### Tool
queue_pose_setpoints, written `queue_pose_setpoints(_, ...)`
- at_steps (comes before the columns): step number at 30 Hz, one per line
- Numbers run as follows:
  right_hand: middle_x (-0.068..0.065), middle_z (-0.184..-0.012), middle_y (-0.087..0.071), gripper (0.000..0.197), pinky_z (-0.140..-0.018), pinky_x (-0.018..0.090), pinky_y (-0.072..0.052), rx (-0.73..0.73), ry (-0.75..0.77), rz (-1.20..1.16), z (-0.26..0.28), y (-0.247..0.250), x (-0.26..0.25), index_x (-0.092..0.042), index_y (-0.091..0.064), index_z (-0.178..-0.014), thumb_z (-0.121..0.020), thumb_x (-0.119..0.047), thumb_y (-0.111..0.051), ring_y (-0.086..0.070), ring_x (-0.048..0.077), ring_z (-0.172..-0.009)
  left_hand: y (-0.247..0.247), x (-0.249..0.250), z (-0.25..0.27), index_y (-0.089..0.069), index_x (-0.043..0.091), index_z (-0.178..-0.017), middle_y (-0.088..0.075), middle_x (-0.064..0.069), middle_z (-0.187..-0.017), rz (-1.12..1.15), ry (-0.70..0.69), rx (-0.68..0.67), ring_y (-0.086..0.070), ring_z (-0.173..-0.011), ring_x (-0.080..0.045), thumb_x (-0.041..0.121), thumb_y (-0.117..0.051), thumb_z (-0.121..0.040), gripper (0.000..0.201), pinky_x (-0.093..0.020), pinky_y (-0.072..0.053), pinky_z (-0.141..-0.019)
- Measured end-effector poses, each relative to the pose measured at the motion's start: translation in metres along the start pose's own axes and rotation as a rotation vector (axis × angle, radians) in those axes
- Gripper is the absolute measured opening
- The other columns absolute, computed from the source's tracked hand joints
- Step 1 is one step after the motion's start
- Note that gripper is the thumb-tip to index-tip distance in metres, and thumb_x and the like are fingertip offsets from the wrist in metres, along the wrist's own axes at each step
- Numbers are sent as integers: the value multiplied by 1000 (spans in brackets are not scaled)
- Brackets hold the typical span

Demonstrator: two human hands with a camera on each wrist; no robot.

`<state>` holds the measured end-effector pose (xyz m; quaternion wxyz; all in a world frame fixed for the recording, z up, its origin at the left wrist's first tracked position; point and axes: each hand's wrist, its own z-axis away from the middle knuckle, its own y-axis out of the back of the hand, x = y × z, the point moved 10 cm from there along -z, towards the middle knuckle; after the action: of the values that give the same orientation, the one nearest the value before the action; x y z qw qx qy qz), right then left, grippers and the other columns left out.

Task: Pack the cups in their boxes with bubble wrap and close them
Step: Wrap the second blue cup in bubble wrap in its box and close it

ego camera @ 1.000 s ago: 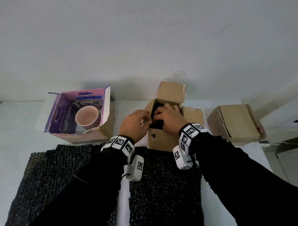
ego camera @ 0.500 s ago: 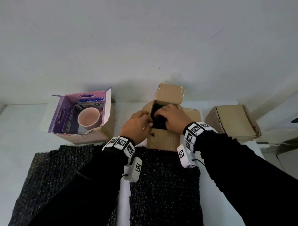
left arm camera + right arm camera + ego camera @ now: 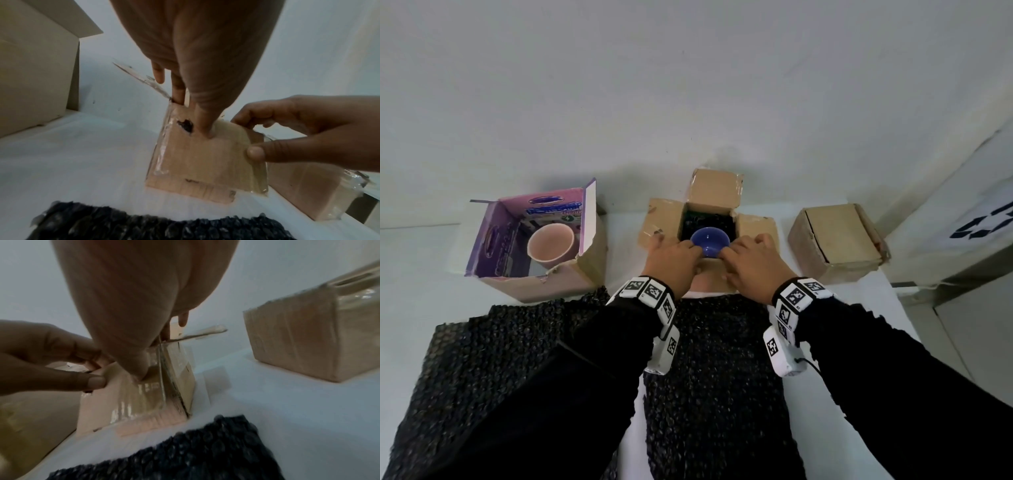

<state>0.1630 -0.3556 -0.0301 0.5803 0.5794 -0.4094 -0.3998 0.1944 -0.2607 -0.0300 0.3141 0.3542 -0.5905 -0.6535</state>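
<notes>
A blue cup sits in the open brown box, with black bubble wrap around it inside. My left hand and right hand are at the box's near edge. Each one pinches the near flap between thumb and fingers. In the left wrist view my thumb presses the flap's outer face while the right hand pinches its corner. The right wrist view shows the left hand doing likewise. A pink cup stands unwrapped in the open purple box.
A closed, taped brown box stands to the right. Two black bubble wrap sheets lie on the white table under my forearms. A wall runs just behind the boxes.
Both hands have come out of the brown box and back to its near flap. The blue cup, hidden under them before, now shows. The left flap lies spread outward.
</notes>
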Motion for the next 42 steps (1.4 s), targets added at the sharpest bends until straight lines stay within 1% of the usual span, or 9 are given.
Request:
queue_pose_setpoints(6,-8,-94,-60,17,-72,32,-42,279,-100,-530,54,18,7,-25,-56,-95,-81,-27,-65,-51,13,-88,-2,9,30,-43,29,-136,-53,6,-135,152,-21,48,-47,-122,-20,37,-52,-89,48,-40,-24,-103)
queue_pose_setpoints(10,-12,-74,-60,20,-65,33,-47,84,-150,-615,84,-19,-8,-30,-55,-84,-79,-46,-66,-52,7,-74,16,15,54,-63,27,-112,-60,6,-121,323,-110,184,-53,-109,-23,29,-57,-82,30,-38,-40,-87)
queue_pose_setpoints(14,-8,-110,-47,62,-83,36,-40,-188,-180,-367,111,-76,-32,-33,-55,-108,-66,-79,-55,-39,16,-103,6,24,81,-67,26,-95,-64,4,-99,369,-166,181,-55,-92,-24,31,-57,-82,17,-36,-45,-73)
queue_pose_setpoints(19,-10,-106,-55,12,-86,35,-37,-87,-292,-423,119,-74,-38,-33,-62,-90,-85,-44,-64,-45,19,-108,-33,19,110,-63,28,-106,-62,6,-105,369,-73,7,-56,-100,-18,48,-55,-89,26,-33,-44,-83)
queue_pose_setpoints(25,-7,-84,-62,8,-80,42,-49,142,-353,-851,113,-30,-27,-26,-52,-89,-93,-28,-58,-60,17,-83,-53,9,125,-47,25,-111,-63,7,-99,607,153,-141,-61,-89,-15,93,-42,-62,84,-34,-52,-76)
queue_pose_setpoints(30,-11,-100,-57,36,-81,15,-41,295,-299,-935,104,16,-26,-27,-54,-124,-95,-6,-48,-52,-6,-89,-53,20,119,-62,15,-99,-66,-2,-94,869,136,-207,-63,-94,-22,40,-71,-82,32,-31,-47,-76)
queue_pose_setpoints(34,2,-99,-43,62,-85,16,-40,248,-271,-878,96,30,-21,-34,-55,-132,-87,7,-42,-49,11,-87,-26,5,111,-53,17,-100,-62,-3,-93,998,152,-82,-58,-87,-22,11,-56,-94,9,-26,-37,-67)
queue_pose_setpoints(38,-2,-95,-42,32,-80,32,-43,193,-307,-713,90,35,-12,-22,-68,-102,-77,-25,-48,-51,22,-92,4,5,99,-49,7,-116,-63,-18,-104,848,52,-23,-58,-93,-33,14,-41,-101,19,-37,-42,-74)
queue_pose_setpoints(42,-7,-103,-39,50,-88,38,-40,201,-261,-658,86,44,-8,-30,-58,-89,-66,-74,-57,-42,16,-103,28,11,91,-50,5,-110,-63,-20,-99,733,-22,-1,-58,-91,-37,18,-39,-102,19,-37,-38,-69)
